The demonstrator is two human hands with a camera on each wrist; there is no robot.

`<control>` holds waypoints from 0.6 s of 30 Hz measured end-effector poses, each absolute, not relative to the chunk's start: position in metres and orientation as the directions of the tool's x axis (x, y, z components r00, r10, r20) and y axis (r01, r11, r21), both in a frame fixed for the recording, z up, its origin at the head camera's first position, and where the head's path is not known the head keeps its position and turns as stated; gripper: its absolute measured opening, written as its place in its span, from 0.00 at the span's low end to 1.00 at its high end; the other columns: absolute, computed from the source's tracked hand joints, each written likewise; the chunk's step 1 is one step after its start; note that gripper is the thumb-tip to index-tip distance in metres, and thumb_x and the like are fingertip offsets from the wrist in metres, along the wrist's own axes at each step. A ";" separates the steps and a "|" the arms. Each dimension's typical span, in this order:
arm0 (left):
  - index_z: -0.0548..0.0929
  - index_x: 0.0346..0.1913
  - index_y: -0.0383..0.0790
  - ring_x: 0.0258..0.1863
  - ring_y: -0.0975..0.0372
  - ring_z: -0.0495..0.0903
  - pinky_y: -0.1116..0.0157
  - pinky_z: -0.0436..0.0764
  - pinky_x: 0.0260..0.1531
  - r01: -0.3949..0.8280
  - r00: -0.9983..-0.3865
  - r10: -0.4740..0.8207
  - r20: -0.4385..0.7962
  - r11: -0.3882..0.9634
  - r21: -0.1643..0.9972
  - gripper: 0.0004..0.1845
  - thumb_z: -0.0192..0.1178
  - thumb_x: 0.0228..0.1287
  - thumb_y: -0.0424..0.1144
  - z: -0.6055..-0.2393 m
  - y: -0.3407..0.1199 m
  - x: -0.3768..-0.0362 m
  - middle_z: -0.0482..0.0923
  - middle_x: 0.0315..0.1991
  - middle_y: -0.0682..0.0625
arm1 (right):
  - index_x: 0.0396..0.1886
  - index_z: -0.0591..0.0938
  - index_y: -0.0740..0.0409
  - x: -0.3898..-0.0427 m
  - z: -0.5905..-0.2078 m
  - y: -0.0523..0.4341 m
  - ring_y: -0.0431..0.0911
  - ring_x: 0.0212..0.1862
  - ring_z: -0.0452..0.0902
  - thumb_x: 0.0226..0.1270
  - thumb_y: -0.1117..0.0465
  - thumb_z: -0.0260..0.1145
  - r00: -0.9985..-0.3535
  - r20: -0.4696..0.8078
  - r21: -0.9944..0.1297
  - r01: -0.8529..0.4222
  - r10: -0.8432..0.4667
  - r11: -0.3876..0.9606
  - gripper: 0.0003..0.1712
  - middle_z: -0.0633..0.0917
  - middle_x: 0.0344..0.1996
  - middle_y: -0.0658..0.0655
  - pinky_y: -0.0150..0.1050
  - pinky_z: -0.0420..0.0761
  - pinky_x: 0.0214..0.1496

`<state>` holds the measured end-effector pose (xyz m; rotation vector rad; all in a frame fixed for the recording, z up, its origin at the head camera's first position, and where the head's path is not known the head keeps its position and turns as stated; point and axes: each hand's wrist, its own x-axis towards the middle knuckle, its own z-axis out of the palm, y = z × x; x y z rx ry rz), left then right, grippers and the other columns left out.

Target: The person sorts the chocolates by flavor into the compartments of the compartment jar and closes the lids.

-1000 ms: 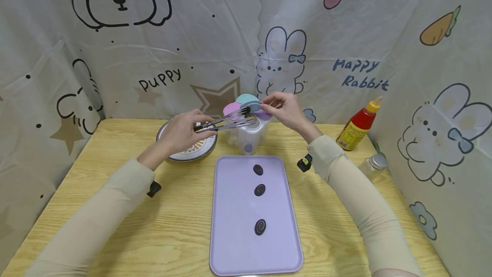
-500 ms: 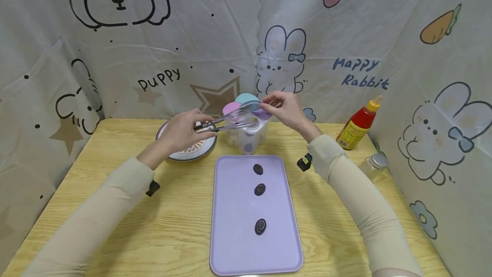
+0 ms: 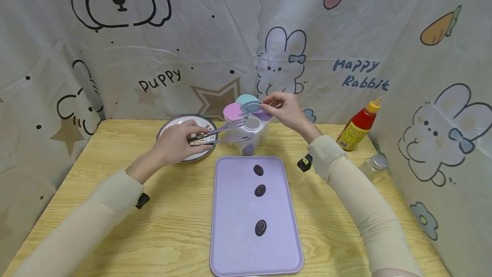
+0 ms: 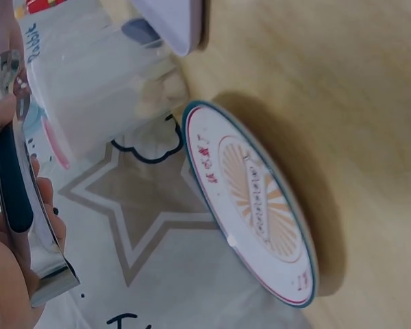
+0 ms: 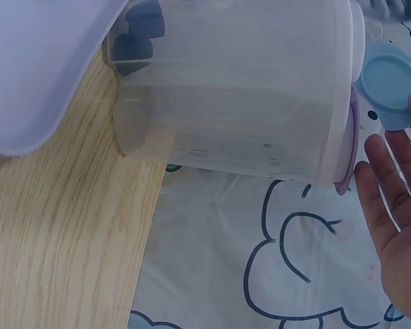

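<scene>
— Tongs sit pinched in the left hand, tips apparently empty, just beside the open container behind the tray.

— Right hand pinches the blue lid up — a slip could drop it shut onto the tongs.

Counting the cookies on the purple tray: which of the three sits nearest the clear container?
The top cookie, at the tray's far end, just before the clear container. The middle cookie and bottom cookie lie closer to the person.

Metal tongs level beside clear container's lifted blue lid.
</scene>
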<state>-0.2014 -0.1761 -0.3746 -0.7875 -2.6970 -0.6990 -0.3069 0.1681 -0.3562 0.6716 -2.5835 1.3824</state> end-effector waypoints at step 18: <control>0.91 0.50 0.53 0.29 0.70 0.72 0.73 0.71 0.30 0.661 -0.744 0.622 0.244 0.634 0.402 0.18 0.77 0.57 0.51 -0.418 -0.168 -0.136 0.82 0.36 0.59 | 0.46 0.89 0.60 -0.306 -0.357 0.168 0.42 0.38 0.81 0.69 0.59 0.75 -0.891 0.325 -0.754 -0.447 -0.318 0.481 0.11 0.90 0.43 0.62 0.31 0.80 0.41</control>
